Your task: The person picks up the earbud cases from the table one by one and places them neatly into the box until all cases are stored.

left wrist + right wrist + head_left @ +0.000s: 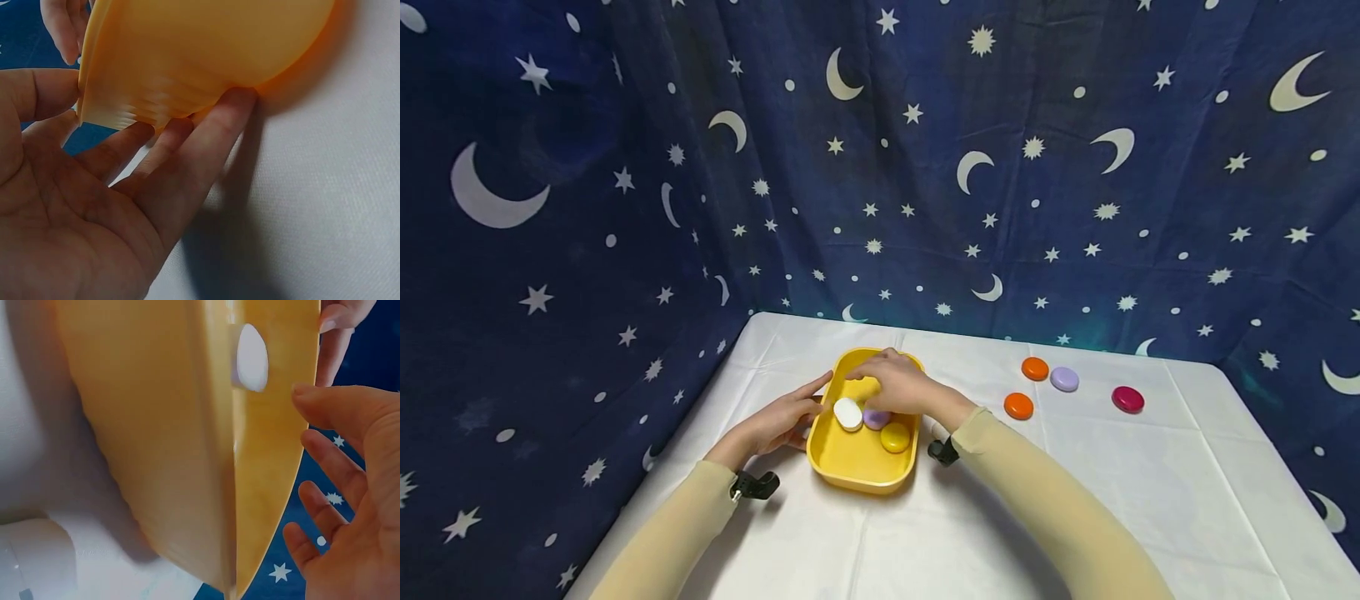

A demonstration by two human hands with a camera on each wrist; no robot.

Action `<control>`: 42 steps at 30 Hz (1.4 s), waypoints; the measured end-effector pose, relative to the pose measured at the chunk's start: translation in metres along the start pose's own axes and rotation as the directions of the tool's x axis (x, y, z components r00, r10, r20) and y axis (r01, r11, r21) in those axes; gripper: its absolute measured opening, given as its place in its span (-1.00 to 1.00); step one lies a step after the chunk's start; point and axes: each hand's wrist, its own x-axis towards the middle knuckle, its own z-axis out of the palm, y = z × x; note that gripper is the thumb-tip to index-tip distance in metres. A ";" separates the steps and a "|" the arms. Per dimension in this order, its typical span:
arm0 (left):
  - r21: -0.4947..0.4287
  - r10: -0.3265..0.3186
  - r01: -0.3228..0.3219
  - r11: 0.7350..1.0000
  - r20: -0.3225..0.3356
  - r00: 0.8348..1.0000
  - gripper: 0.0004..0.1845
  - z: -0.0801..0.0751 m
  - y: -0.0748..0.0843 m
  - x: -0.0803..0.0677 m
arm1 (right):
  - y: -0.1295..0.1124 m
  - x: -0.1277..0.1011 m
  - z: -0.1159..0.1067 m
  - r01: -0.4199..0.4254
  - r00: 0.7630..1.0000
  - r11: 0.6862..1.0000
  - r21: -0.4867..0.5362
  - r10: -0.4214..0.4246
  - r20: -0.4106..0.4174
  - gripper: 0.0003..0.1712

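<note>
A yellow rectangular tray with rounded corners stands on the white-covered table. Inside lie a white round disc, a lavender disc and a yellow disc, all smooth and glossy. My left hand touches the tray's left outer wall with spread, fairly straight fingers. Over the tray's far right part hovers my right hand, partly covering the lavender disc. Its fingers are spread with nothing between them in the right wrist view, where the white disc shows past the tray's rim.
To the right of the tray lie two orange discs, another lavender disc and a dark red disc. A starry blue curtain hangs behind the table and at its left. A rounded white object shows in the right wrist view's corner.
</note>
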 end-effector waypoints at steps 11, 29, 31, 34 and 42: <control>0.009 -0.014 0.014 1.000 -0.022 1.000 -0.24 0.001 0.001 0.000 | 0.004 -0.013 -0.006 0.004 0.999 0.998 0.055 -0.002 -0.032 -0.35; 0.040 0.003 -0.001 0.999 -0.050 0.999 -0.24 0.001 -0.004 0.002 | 0.056 -0.094 -0.041 -0.069 0.966 0.981 0.183 0.111 -0.234 -0.36; 0.045 0.004 -0.002 0.999 -0.047 0.999 -0.24 0.001 -0.004 0.002 | 0.063 -0.101 -0.044 -0.065 0.962 0.980 0.186 0.111 -0.250 -0.37; 0.056 0.008 -0.006 0.998 -0.042 0.999 -0.24 0.001 -0.004 0.001 | 0.072 -0.112 -0.046 -0.066 0.956 0.978 0.198 0.118 -0.268 -0.37; 0.058 0.008 -0.006 0.998 -0.040 0.999 -0.24 0.001 -0.005 0.002 | 0.104 -0.142 -0.046 -0.098 0.940 0.973 0.210 0.160 -0.302 -0.35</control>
